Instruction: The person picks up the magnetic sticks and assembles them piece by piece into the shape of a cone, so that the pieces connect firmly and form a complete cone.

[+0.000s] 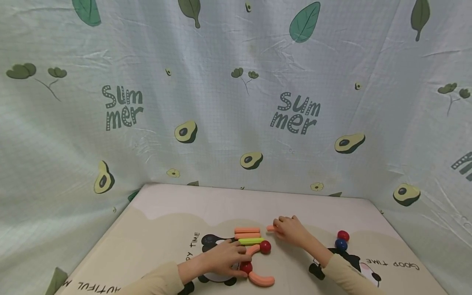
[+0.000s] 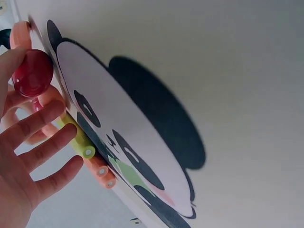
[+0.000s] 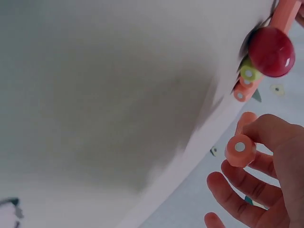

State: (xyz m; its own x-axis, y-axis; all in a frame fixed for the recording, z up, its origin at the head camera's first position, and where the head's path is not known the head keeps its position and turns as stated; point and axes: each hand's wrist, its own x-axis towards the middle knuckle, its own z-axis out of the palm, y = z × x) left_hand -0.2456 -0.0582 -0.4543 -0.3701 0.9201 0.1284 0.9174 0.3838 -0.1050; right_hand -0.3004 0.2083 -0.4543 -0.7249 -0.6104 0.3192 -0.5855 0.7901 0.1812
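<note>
My left hand (image 1: 225,257) pinches a red ball (image 1: 246,268) between thumb and index finger; its other fingers are spread in the left wrist view. A curved orange rod (image 1: 262,280) meets this ball on the near side. Another curved orange rod (image 1: 253,250) runs from it toward a second red ball (image 1: 265,246). Beyond lie a yellow-green rod (image 1: 251,241) and two straight orange rods, a nearer one (image 1: 248,236) and a farther one (image 1: 247,230), side by side. My right hand (image 1: 293,232) pinches a short straight orange rod (image 3: 239,154), with a pale dot on its end, apart from the others.
At the right, a red ball (image 1: 343,235) and a blue ball (image 1: 341,245) sit close together on the panda-printed table cover (image 1: 166,229). A curtain (image 1: 221,102) with avocado and leaf prints hangs behind the table's far edge.
</note>
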